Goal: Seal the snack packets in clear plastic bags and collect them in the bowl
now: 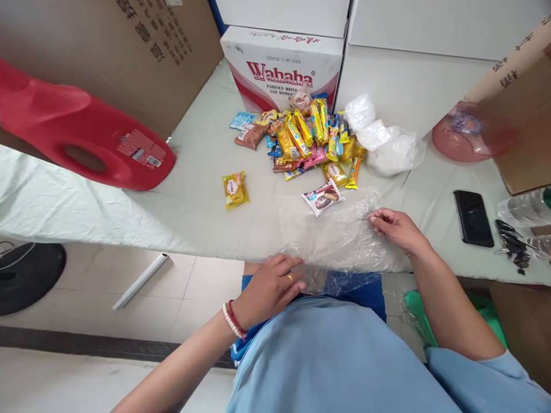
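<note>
A clear plastic bag (336,235) lies spread over the table's front edge, its near end hanging over my lap. With thumb and fingertips closed, my right hand (398,229) pinches the bag's right side. My left hand (275,287) rests at the bag's near left edge, fingers stretched out and slightly apart, a ring on one of them. Just beyond the bag sits a white and brown wrapped snack cake (322,198). To the left, a yellow wrapped snack (235,190) lies alone. Farther back is a pile of wrapped snacks (303,135) in several colours.
White crumpled plastic bags (394,149) lie right of the pile, before a Wahaha carton (284,71). A red jug (94,135) stands at left. On the right are a black phone (473,218), a pink translucent container (465,137), a clear bottle (525,207) and dark small items (514,244).
</note>
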The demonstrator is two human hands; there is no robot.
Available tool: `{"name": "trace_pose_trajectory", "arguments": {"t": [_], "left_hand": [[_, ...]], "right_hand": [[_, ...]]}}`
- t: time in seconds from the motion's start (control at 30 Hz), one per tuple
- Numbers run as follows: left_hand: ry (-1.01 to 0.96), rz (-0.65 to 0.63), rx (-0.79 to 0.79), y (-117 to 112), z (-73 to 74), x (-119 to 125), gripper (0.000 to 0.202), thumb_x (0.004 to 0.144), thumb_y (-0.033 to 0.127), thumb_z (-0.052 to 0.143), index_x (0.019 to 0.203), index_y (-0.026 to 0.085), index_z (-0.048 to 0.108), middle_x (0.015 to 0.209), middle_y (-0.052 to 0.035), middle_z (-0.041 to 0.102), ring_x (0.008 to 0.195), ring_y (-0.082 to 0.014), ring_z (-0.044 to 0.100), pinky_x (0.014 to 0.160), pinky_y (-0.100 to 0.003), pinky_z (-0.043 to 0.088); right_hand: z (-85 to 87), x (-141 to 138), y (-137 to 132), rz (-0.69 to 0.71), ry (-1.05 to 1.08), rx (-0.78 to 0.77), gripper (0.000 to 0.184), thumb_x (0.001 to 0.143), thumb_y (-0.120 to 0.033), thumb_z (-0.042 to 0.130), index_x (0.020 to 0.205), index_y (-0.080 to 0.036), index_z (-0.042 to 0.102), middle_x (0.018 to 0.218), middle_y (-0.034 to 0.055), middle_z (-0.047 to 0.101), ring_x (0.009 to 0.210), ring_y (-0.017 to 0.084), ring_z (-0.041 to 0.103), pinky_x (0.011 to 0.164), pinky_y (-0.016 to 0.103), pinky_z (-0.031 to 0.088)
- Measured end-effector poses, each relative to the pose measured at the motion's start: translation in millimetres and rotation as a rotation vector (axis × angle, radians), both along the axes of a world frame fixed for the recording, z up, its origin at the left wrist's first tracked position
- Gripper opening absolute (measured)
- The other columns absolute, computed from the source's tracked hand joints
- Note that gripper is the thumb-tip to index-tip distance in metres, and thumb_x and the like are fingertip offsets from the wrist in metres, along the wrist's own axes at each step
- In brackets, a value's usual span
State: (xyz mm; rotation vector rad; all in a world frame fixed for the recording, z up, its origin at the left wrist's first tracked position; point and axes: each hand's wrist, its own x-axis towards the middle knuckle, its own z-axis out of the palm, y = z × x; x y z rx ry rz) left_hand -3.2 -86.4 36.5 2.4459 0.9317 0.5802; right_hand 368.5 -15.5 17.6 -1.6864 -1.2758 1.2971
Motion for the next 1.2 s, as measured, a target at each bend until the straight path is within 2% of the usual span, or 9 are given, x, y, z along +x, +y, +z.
{"name": "trace_pose_trajectory", "arguments": {"t": [0.1,0.17,0.3,0.47,0.57,0.67,0.8,0.97,1.2], "left_hand": [[-0.141,0.373,0.146,-1.3,16.8,22.5,0.024,0.103,0.020,0.054,0.085,0.019,0.069,0.092,-0.0068,0.076,0.080,-0.0186,0.060,0.075,-0.035,0.051],[-0.142,0.473,0.208,4.3,14.0,44.5,0.021,0.102,0.021,0.055,0.088,0.019,0.070,0.096,-0.0079,0.077,0.089,-0.0208,0.064,0.082,-0.038,0.052],[0.171,0.375,0.192,28.0,-22.6,68.6,0.036,0.104,0.036,0.054,0.131,0.018,0.068,0.143,-0.0133,0.067,0.137,-0.0312,0.057,0.114,-0.054,0.041],[0.338,0.257,0.106,65.7,-55.7,39.9,0.060,0.107,0.052,0.042,0.160,0.024,0.043,0.170,-0.0101,0.036,0.158,-0.0310,0.033,0.129,-0.064,0.014],[0.364,0.233,0.088,85.8,-55.7,16.6,0.059,0.107,0.053,0.041,0.161,0.028,0.042,0.172,-0.0098,0.031,0.158,-0.0308,0.033,0.128,-0.068,0.009],[0.353,0.199,0.093,96.9,-54.7,5.5,0.058,0.107,0.054,0.040,0.161,0.031,0.042,0.172,-0.0089,0.030,0.158,-0.0291,0.035,0.129,-0.067,0.007],[0.329,0.205,0.105,97.8,-57.2,5.0,0.059,0.107,0.055,0.040,0.161,0.030,0.041,0.173,-0.0089,0.029,0.159,-0.0281,0.033,0.129,-0.067,0.005],[0.312,0.203,0.103,95.9,-57.8,5.1,0.059,0.107,0.055,0.040,0.159,0.029,0.044,0.172,-0.0089,0.031,0.158,-0.0273,0.034,0.130,-0.065,0.007],[0.273,0.214,0.112,95.7,-59.9,3.6,0.058,0.106,0.056,0.041,0.158,0.030,0.047,0.171,-0.0089,0.034,0.158,-0.0276,0.035,0.130,-0.063,0.008]], "right_hand": [[-5.4,-14.8,-0.5,0.009,0.010,0.003,0.046,0.075,-0.063,0.078,0.086,-0.019,0.069,0.071,-0.0015,0.059,0.063,0.013,0.053,0.058,0.026,0.045],[-5.3,-26.8,0.3,0.008,0.006,0.030,0.044,0.078,-0.063,0.075,0.086,-0.020,0.068,0.071,-0.0013,0.060,0.062,0.013,0.053,0.058,0.027,0.045],[-6.6,-31.5,-0.2,-0.036,-0.075,0.090,0.042,0.084,-0.062,0.068,0.091,-0.021,0.068,0.071,-0.0009,0.062,0.060,0.014,0.053,0.057,0.027,0.043],[-19.8,5.3,-1.1,-0.072,-0.273,0.074,0.043,0.081,-0.060,0.068,0.094,-0.020,0.071,0.070,0.0004,0.066,0.060,0.017,0.055,0.060,0.029,0.044],[-12.5,21.6,11.6,-0.094,-0.476,0.104,0.042,0.078,-0.057,0.065,0.096,-0.019,0.073,0.078,0.0043,0.072,0.067,0.020,0.062,0.069,0.035,0.051],[15.3,10.9,45.6,-0.153,-0.654,0.292,0.041,0.081,-0.053,0.060,0.100,-0.019,0.074,0.092,0.0085,0.075,0.081,0.023,0.067,0.083,0.039,0.054],[49.9,-44.3,124.9,-0.014,-0.680,0.378,0.039,0.091,-0.050,0.054,0.106,-0.020,0.073,0.098,0.0088,0.077,0.090,0.024,0.070,0.088,0.037,0.054],[52.0,-106.1,210.8,0.079,-0.961,0.210,0.052,0.085,-0.049,0.069,0.121,-0.012,0.070,0.109,0.0165,0.076,0.100,0.030,0.070,0.087,0.038,0.053],[63.4,-82.9,214.1,-0.038,-0.976,0.185,0.028,0.082,-0.038,0.064,0.091,-0.014,0.074,0.084,0.0106,0.072,0.075,0.024,0.064,0.068,0.032,0.046]]}}
